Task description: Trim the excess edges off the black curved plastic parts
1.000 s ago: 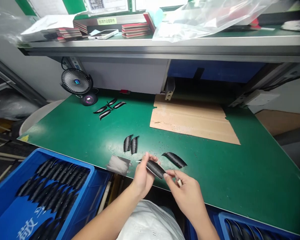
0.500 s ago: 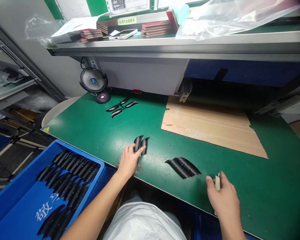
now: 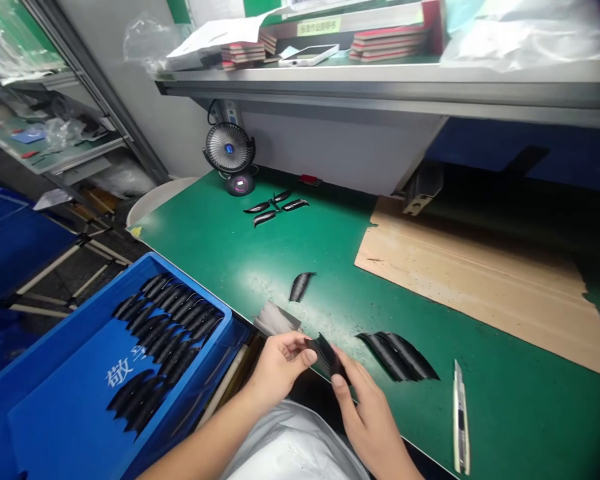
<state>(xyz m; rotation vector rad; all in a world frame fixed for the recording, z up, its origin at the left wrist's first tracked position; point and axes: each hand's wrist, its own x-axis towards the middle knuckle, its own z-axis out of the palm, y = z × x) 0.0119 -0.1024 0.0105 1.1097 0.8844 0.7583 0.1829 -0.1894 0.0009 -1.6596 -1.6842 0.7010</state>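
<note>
Close to the table's front edge, a curved black plastic piece (image 3: 325, 355) is held between both hands. My left hand (image 3: 283, 370) pinches one end of it with thumb and fingers. The fingers of my right hand (image 3: 365, 403) close around its other side. A similar single black piece (image 3: 301, 287) lies on the green table beyond. Right of my hands rest several curved black pieces (image 3: 399, 357), side by side. Farther right lies a utility knife (image 3: 461, 420) with its blade out. A flat grey sheet (image 3: 276, 319) sits at the table edge by my left hand.
A blue crate (image 3: 40, 427) at the left holds rows of black pieces. Thin black parts (image 3: 275, 208) lie near a small fan (image 3: 229, 150) at the back. Flat cardboard (image 3: 480, 287) covers the right rear, below a shelf (image 3: 330, 92).
My right hand has let go of the knife, which now lies on the table, and has come over to my left. One of two small black pieces is now lifted in both hands. The view has shifted.
</note>
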